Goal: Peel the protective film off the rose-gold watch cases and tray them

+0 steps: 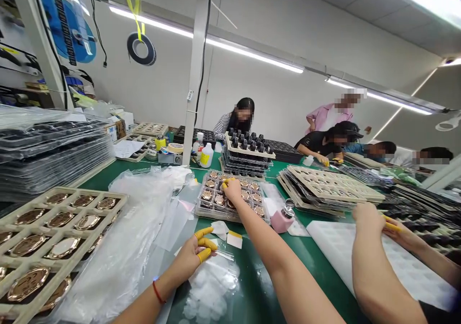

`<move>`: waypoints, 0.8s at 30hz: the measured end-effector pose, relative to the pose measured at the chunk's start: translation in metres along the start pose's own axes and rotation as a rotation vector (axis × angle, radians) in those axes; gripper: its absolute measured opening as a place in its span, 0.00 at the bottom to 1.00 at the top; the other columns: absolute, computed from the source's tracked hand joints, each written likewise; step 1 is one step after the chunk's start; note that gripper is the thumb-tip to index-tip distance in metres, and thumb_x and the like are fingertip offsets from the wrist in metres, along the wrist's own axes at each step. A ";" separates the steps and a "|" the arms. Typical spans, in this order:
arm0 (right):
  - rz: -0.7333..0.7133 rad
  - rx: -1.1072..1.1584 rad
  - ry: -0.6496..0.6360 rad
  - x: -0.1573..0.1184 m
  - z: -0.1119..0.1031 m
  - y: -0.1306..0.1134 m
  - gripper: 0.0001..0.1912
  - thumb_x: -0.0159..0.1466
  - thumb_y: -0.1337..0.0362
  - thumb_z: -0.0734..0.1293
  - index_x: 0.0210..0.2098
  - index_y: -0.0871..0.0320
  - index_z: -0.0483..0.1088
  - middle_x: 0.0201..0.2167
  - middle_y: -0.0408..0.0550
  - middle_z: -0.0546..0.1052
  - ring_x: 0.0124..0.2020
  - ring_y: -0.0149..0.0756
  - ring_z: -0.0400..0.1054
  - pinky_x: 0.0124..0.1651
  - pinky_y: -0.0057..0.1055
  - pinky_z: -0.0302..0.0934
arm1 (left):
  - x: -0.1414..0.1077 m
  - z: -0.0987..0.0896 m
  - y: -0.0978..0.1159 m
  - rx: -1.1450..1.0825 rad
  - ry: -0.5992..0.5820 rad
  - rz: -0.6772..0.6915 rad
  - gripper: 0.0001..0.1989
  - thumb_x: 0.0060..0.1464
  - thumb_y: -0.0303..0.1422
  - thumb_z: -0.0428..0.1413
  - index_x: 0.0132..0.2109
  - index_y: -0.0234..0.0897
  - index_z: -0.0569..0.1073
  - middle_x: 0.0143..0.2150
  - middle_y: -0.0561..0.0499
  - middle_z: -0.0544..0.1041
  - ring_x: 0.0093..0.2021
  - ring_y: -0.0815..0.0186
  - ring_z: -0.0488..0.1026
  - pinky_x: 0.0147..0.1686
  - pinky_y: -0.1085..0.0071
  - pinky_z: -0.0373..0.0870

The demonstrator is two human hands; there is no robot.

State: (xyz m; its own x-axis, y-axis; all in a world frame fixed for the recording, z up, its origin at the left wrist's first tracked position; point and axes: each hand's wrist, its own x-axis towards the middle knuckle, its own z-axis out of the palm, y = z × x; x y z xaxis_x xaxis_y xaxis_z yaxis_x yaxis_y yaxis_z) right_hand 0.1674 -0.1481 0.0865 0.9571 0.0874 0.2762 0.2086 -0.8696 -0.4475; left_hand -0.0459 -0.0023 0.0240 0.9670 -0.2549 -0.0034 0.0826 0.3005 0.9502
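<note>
My right hand point(232, 190) reaches over a clear tray point(201, 212) of round, gold-rimmed parts, its yellow-covered fingertips down at a part near the tray's middle; what they hold, if anything, is hidden. Nearer to me, my left hand point(194, 254) hovers palm inward with yellow finger covers on, the fingers spread and slightly curled, nothing visible between them. Just beyond those fingers lie small white pieces of paper point(235, 240). Below them is a clear bag point(212, 285) of white round pieces. A pink pump bottle point(282, 219) stands right of the tray.
A beige tray point(124, 200) of gold-rimmed parts and plastic sheeting point(122, 237) lie at left. Stacked trays point(248, 163) stand behind the clear tray. A co-worker's arm point(370, 256) reaches over white foam point(334, 247) at right. Other people sit farther back.
</note>
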 end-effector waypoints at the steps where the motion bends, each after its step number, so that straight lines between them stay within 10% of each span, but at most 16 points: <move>1: -0.024 -0.035 0.001 0.001 0.003 -0.002 0.13 0.62 0.65 0.59 0.40 0.62 0.73 0.44 0.57 0.71 0.50 0.43 0.58 0.50 0.35 0.52 | -0.001 -0.001 0.004 -0.047 -0.010 -0.029 0.29 0.44 0.34 0.63 0.53 0.37 0.63 0.34 0.51 0.75 0.37 0.66 0.73 0.45 0.65 0.68; 6: -0.109 -0.163 -0.097 0.011 0.022 -0.021 0.15 0.62 0.58 0.60 0.40 0.57 0.74 0.50 0.54 0.68 0.57 0.45 0.50 0.55 0.38 0.47 | -0.008 -0.015 0.025 -0.511 -0.105 -0.154 0.25 0.44 0.26 0.62 0.50 0.40 0.67 0.37 0.53 0.75 0.33 0.73 0.75 0.35 0.79 0.70; 10: -0.024 -0.239 -0.205 0.027 0.036 -0.033 0.17 0.58 0.55 0.65 0.40 0.62 0.73 0.47 0.59 0.69 0.57 0.49 0.51 0.52 0.41 0.51 | -0.006 -0.034 0.017 -0.799 0.129 -0.125 0.13 0.48 0.24 0.58 0.43 0.38 0.71 0.36 0.54 0.78 0.37 0.76 0.76 0.40 0.85 0.71; 24: -0.012 -0.039 -0.199 0.022 0.026 -0.040 0.18 0.55 0.55 0.66 0.41 0.60 0.69 0.43 0.56 0.70 0.50 0.47 0.58 0.46 0.36 0.54 | -0.006 -0.007 0.028 -0.564 0.035 -0.136 0.23 0.47 0.23 0.60 0.51 0.40 0.65 0.39 0.54 0.75 0.39 0.74 0.75 0.43 0.79 0.71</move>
State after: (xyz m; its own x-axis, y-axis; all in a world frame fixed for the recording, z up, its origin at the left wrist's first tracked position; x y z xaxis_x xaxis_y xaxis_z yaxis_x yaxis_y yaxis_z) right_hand 0.1850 -0.0983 0.0881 0.9762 0.1890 0.1066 0.2164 -0.8859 -0.4103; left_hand -0.0477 0.0145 0.0488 0.9452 -0.2981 -0.1335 0.3134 0.7126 0.6277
